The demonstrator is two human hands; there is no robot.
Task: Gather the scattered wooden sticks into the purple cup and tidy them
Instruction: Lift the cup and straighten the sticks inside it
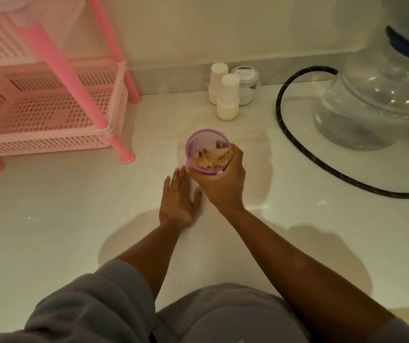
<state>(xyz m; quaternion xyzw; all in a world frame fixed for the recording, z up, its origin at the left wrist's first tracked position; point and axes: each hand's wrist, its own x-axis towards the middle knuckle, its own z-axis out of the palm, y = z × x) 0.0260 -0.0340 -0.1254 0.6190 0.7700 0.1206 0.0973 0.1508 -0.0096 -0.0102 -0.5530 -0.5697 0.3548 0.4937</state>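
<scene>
Near the middle of the frame the right hand (pixel 219 180) has its fingers wrapped round the purple cup (pixel 207 151), gripping it from the near side and tipping its mouth a little toward the person. Inside, a thick bunch of sticks (pixel 212 158) lies packed against the lower wall, so the gathering looks essentially done. I can spot no loose sticks anywhere on the pale bench (pixel 62 219), though a few could be hidden under the hands or arms.

The left hand (pixel 178 198) lies flat on the bench just left of the cup, fingers straight and slightly spread, holding nothing; its fingertips come close to the cup's base.

What remains, by my reckoning, is the tidying: the bunch sits slanted and uneven, so it likely needs a shake or tap to level it, then the cup set upright.

Upper left stands a pink rack (pixel 50 102); at upper centre, white cups (pixel 226 96); at right, a water bottle (pixel 376 95) and a black hose (pixel 297 147).
</scene>
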